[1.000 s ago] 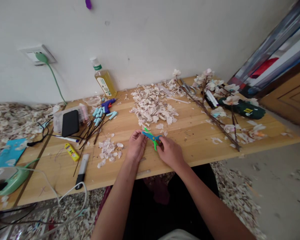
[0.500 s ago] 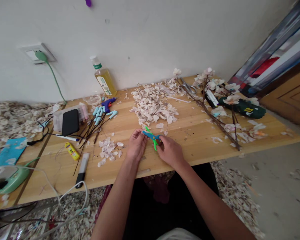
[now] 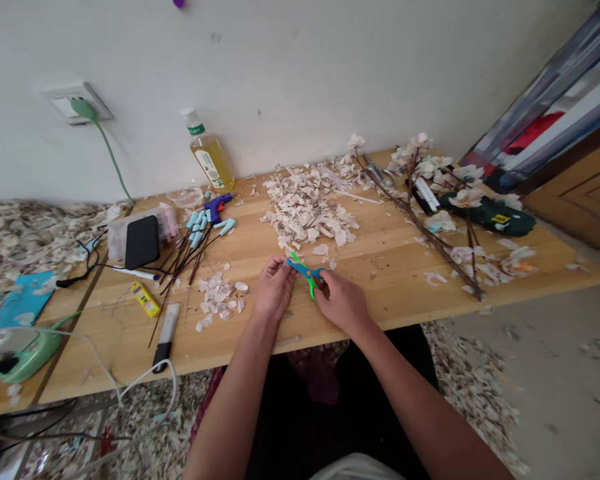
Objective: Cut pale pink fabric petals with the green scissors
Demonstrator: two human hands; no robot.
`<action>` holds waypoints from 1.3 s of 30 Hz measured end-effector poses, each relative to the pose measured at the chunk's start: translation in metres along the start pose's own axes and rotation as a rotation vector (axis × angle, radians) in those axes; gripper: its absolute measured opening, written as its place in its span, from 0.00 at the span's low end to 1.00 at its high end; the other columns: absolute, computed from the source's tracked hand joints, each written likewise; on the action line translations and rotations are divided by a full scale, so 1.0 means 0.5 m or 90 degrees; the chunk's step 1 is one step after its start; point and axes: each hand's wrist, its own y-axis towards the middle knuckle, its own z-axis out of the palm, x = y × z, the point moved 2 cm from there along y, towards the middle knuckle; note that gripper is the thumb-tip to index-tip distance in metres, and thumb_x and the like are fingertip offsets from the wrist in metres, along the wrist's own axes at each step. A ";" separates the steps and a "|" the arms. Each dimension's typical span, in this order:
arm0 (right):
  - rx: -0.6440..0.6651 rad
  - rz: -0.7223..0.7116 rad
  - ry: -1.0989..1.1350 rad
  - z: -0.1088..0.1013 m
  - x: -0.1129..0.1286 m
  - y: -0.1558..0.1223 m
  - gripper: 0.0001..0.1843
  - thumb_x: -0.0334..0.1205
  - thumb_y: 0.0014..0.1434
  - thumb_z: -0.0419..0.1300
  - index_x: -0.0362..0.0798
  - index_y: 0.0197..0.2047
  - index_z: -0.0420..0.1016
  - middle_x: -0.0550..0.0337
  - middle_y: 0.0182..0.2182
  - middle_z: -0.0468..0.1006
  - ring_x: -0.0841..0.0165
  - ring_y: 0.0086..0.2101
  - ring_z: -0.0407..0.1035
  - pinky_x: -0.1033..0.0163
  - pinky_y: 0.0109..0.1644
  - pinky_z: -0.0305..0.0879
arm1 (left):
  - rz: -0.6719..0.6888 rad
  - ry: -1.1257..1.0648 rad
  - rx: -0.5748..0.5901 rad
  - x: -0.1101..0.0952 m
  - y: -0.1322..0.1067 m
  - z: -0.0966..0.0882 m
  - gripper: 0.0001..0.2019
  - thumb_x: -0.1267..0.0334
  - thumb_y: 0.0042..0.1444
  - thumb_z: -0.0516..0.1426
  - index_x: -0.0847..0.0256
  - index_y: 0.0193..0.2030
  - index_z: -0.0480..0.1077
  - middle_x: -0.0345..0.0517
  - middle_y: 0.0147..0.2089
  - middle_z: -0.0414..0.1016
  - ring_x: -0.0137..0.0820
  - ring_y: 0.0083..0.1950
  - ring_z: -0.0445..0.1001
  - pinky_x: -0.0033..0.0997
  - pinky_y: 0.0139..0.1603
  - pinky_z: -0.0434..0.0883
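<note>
My right hand (image 3: pixel 341 301) grips the handles of small blue and green scissors (image 3: pixel 303 271) near the front edge of the wooden table (image 3: pixel 390 260). Their blades point left toward my left hand (image 3: pixel 274 288), whose fingers pinch something small I cannot make out at the blade tips. A little heap of pale petal pieces (image 3: pixel 219 298) lies just left of my left hand. A much bigger pile of the same pale scraps (image 3: pixel 307 207) sits behind both hands.
Flower branches (image 3: pixel 430 213) and a dark green tool (image 3: pixel 490 215) lie at the right. To the left are a glue gun (image 3: pixel 217 205), blue-tipped stems (image 3: pixel 193 247), a black phone (image 3: pixel 142 241), a utility knife (image 3: pixel 166 337) and an oil bottle (image 3: pixel 209 155). Scraps litter the floor.
Both hands stay in place with the scissors between them. The view has shifted slightly.
</note>
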 end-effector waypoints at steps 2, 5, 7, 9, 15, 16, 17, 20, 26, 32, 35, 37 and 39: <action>0.000 -0.002 0.004 0.000 0.000 0.000 0.09 0.40 0.60 0.59 0.51 0.44 0.73 0.58 0.35 0.79 0.64 0.33 0.72 0.63 0.32 0.53 | 0.001 -0.002 0.000 -0.001 0.000 0.000 0.15 0.65 0.41 0.72 0.64 0.32 0.73 0.39 0.30 0.74 0.21 0.30 0.71 0.21 0.34 0.70; 0.002 0.010 0.000 0.003 -0.003 0.001 0.09 0.39 0.60 0.58 0.51 0.45 0.73 0.59 0.34 0.79 0.64 0.33 0.72 0.63 0.32 0.54 | -0.006 0.005 -0.003 -0.001 -0.001 -0.001 0.15 0.65 0.40 0.72 0.63 0.32 0.73 0.39 0.30 0.74 0.22 0.30 0.72 0.22 0.36 0.71; 0.001 0.010 -0.007 0.004 -0.004 0.001 0.10 0.38 0.60 0.58 0.51 0.45 0.73 0.58 0.34 0.79 0.64 0.33 0.72 0.63 0.32 0.53 | -0.008 0.009 -0.005 -0.001 -0.002 -0.001 0.15 0.65 0.39 0.73 0.63 0.32 0.73 0.39 0.30 0.74 0.22 0.30 0.72 0.23 0.36 0.71; -0.001 0.002 -0.011 0.005 -0.004 0.001 0.10 0.38 0.60 0.58 0.50 0.46 0.73 0.57 0.35 0.79 0.64 0.33 0.72 0.63 0.32 0.53 | -0.007 0.010 -0.007 -0.001 -0.002 0.000 0.15 0.64 0.40 0.72 0.63 0.32 0.73 0.39 0.30 0.74 0.23 0.31 0.72 0.23 0.36 0.71; -0.007 -0.009 -0.004 0.003 -0.002 0.000 0.09 0.39 0.60 0.58 0.51 0.44 0.72 0.59 0.35 0.79 0.64 0.33 0.72 0.62 0.33 0.53 | 0.002 0.018 -0.015 -0.001 -0.001 0.000 0.14 0.64 0.42 0.72 0.64 0.32 0.74 0.40 0.31 0.75 0.23 0.31 0.73 0.23 0.38 0.71; -0.007 -0.007 -0.007 0.002 -0.002 0.000 0.09 0.39 0.60 0.58 0.51 0.44 0.72 0.59 0.35 0.79 0.64 0.33 0.72 0.62 0.32 0.53 | 0.003 0.020 -0.016 -0.001 -0.001 -0.001 0.13 0.63 0.42 0.72 0.64 0.32 0.74 0.40 0.30 0.75 0.23 0.32 0.73 0.23 0.38 0.71; -0.007 -0.005 -0.010 0.002 -0.003 0.000 0.08 0.39 0.60 0.58 0.51 0.44 0.72 0.59 0.35 0.79 0.64 0.33 0.72 0.62 0.32 0.53 | 0.004 0.021 -0.016 -0.001 0.000 -0.001 0.13 0.63 0.42 0.72 0.64 0.31 0.74 0.40 0.30 0.75 0.23 0.32 0.73 0.23 0.38 0.71; -0.011 -0.005 -0.012 0.003 -0.003 -0.001 0.09 0.40 0.60 0.58 0.51 0.45 0.72 0.59 0.35 0.79 0.63 0.33 0.72 0.62 0.32 0.53 | 0.007 0.019 -0.013 -0.001 0.000 -0.001 0.13 0.63 0.41 0.72 0.64 0.31 0.75 0.40 0.30 0.75 0.22 0.32 0.73 0.23 0.38 0.71; -0.021 -0.019 0.002 0.004 -0.003 -0.001 0.09 0.42 0.61 0.59 0.51 0.45 0.71 0.60 0.35 0.79 0.64 0.34 0.72 0.62 0.33 0.54 | 0.017 0.013 -0.001 0.002 0.002 -0.002 0.13 0.64 0.40 0.73 0.63 0.32 0.76 0.40 0.31 0.76 0.22 0.33 0.73 0.22 0.40 0.71; -0.016 -0.006 0.000 0.002 -0.004 0.000 0.07 0.41 0.60 0.59 0.52 0.43 0.72 0.61 0.33 0.79 0.64 0.33 0.72 0.62 0.32 0.52 | 0.009 0.019 -0.004 0.006 0.004 -0.006 0.13 0.64 0.41 0.72 0.63 0.32 0.76 0.40 0.32 0.76 0.23 0.33 0.73 0.23 0.40 0.71; -0.016 0.002 -0.007 0.003 -0.005 0.000 0.07 0.41 0.60 0.58 0.52 0.42 0.73 0.60 0.33 0.79 0.64 0.32 0.72 0.62 0.31 0.52 | 0.005 0.028 -0.007 0.004 0.002 -0.005 0.13 0.63 0.42 0.72 0.64 0.31 0.75 0.40 0.31 0.75 0.22 0.32 0.73 0.23 0.39 0.71; -0.019 0.002 -0.007 0.003 -0.005 0.000 0.07 0.41 0.60 0.59 0.52 0.43 0.73 0.60 0.34 0.80 0.64 0.32 0.72 0.62 0.32 0.52 | 0.007 0.035 -0.008 0.003 0.002 -0.005 0.13 0.62 0.42 0.72 0.64 0.31 0.75 0.40 0.30 0.74 0.22 0.31 0.72 0.23 0.38 0.70; -0.020 -0.002 -0.004 0.004 -0.004 0.000 0.08 0.41 0.60 0.59 0.52 0.44 0.72 0.59 0.34 0.80 0.63 0.33 0.72 0.62 0.32 0.53 | 0.011 0.044 -0.006 0.003 0.002 -0.005 0.14 0.61 0.41 0.72 0.64 0.31 0.75 0.40 0.29 0.74 0.22 0.31 0.71 0.23 0.37 0.70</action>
